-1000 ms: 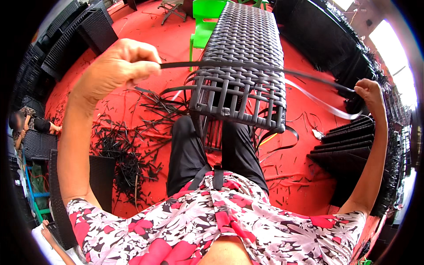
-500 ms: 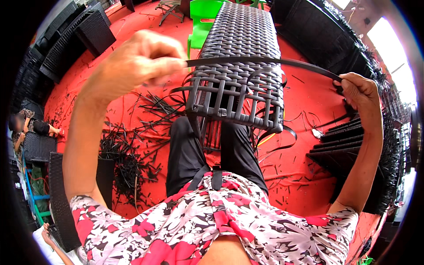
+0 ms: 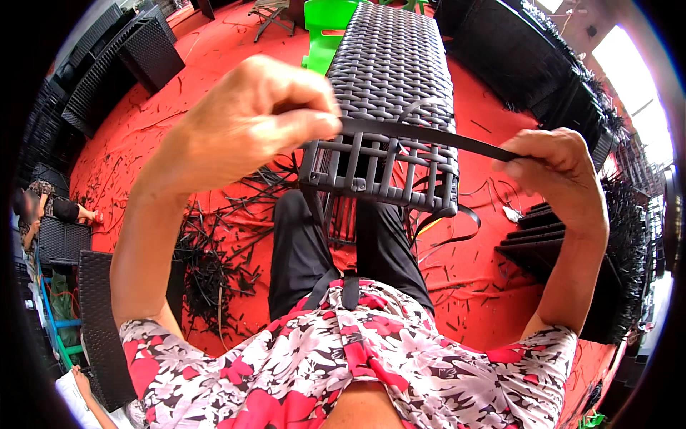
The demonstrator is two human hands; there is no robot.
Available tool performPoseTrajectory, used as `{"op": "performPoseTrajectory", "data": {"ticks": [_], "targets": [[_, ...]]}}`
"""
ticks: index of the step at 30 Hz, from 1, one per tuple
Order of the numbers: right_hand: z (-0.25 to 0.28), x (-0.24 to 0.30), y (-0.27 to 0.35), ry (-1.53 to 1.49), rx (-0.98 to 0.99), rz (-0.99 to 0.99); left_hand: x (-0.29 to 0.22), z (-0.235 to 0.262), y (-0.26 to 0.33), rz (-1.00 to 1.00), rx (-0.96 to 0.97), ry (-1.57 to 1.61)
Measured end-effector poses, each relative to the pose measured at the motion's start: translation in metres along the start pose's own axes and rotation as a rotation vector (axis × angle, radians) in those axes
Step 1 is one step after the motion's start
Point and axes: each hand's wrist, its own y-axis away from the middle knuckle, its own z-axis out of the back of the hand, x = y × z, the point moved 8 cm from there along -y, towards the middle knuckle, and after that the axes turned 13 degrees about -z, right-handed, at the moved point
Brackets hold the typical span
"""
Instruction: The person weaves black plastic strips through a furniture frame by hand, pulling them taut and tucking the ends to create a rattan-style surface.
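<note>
A flat black weaving strip (image 3: pixel 429 134) is stretched between my two raised hands, bowing slightly above the front of a woven panel. My left hand (image 3: pixel 261 121) pinches one end between thumb and fingers. At the other end, my right hand (image 3: pixel 561 161) grips the strip, a little blurred. Below it, the dark grey wicker furniture piece (image 3: pixel 389 61) points away from me over my knees. Its far part is tightly woven, while the near end shows open bars crossed by a few strips. A loose strip loop (image 3: pixel 468 225) hangs from its right side.
Cut black strips (image 3: pixel 214 275) lie heaped on the red floor covering (image 3: pixel 471 300) at left. A green plastic chair (image 3: pixel 325 32) stands behind the wicker piece. Dark wicker pieces (image 3: pixel 150 53) are at far left, stacked dark panels (image 3: pixel 547 243) at right. Another person (image 3: pixel 61 207) sits far left.
Both hands have come closer together and lower, the left moving right and the right moving left. The strip between them has shifted down toward the open bars.
</note>
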Motion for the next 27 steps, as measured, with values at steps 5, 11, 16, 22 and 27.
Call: {"op": "performPoseTrajectory", "data": {"ticks": [5,11,16,22,27], "targets": [[-0.018,0.007,-0.01,0.106,0.02,0.111,0.011,-0.014,-0.002,-0.016,0.025,-0.046],[-0.035,0.044,-0.026,0.117,0.011,0.109,-0.009,-0.032,-0.022,0.147,0.042,0.044],[-0.032,0.023,-0.021,0.062,0.006,0.079,0.0,-0.033,-0.014,-0.029,-0.006,-0.046],[-0.032,0.039,-0.017,0.083,-0.148,0.095,-0.004,-0.027,-0.019,0.062,-0.189,-0.009],[-0.006,0.025,0.005,0.111,-0.358,0.272,0.018,-0.033,0.005,-0.181,-0.3,-0.501]]}}
